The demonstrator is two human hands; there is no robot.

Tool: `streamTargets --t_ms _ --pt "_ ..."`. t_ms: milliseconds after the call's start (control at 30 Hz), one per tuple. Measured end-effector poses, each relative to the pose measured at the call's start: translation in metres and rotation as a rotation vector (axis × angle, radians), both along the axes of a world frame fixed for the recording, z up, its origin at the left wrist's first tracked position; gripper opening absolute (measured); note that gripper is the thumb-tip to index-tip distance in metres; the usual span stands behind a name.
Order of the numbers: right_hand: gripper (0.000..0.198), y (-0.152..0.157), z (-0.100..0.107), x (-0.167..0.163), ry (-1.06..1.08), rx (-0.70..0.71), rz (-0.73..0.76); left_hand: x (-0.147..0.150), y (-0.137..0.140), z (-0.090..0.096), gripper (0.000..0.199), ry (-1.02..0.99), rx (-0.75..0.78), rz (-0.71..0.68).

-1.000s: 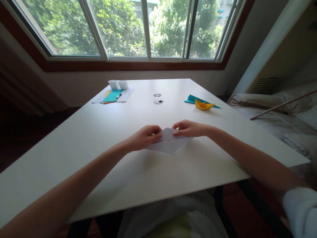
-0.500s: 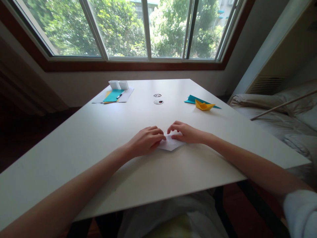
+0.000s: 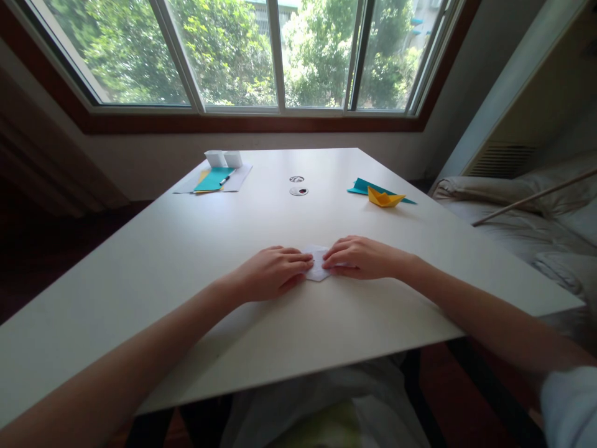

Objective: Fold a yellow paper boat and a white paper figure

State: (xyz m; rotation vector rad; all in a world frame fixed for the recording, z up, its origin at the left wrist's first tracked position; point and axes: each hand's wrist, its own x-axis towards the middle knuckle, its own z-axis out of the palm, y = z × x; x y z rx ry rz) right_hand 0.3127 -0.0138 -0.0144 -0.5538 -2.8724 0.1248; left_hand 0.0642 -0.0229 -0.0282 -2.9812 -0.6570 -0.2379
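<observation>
A small piece of folded white paper [image 3: 318, 269] lies on the white table in front of me, with a pointed corner towards me. My left hand [image 3: 275, 271] has its fingers together and closed on the paper's left side. From the opposite side, my right hand [image 3: 359, 256] grips the paper's right part, fingers bent and fingertips on top. Both hands cover the paper's outer sides, so only its middle shows between the fingertips.
Beyond my right hand, a yellow paper boat [image 3: 385, 198] stands by a teal paper plane [image 3: 361, 185]. At the far left are teal paper [image 3: 213, 179], white sheets [image 3: 241, 178], a pen [image 3: 227, 178] and white paper shapes [image 3: 232, 160]. Round table inserts [image 3: 299, 191] lie at mid-table.
My right hand has shifted slightly right and towards me, its fingers lowered onto the paper. My left hand has flattened and moved slightly left. Less of the paper shows now.
</observation>
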Motion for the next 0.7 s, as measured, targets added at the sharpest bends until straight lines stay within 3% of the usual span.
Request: streamTargets --t_ms 233,433,700 --pt "0.024 -0.005 -0.006 -0.001 -0.015 0.116 -0.067 -0.01 -0.003 -0.001 0.028 -0.022 0.055 -0.015" --pt "0.029 -0.004 -0.012 0.0 -0.035 0.269 -0.023 -0.007 -0.005 -0.002 0.028 -0.007 0.135 0.019" --pt "0.028 -0.001 -0.023 -0.001 -0.022 0.35 -0.02 -0.001 -0.006 -0.004 0.031 -0.047 0.046 0.052"
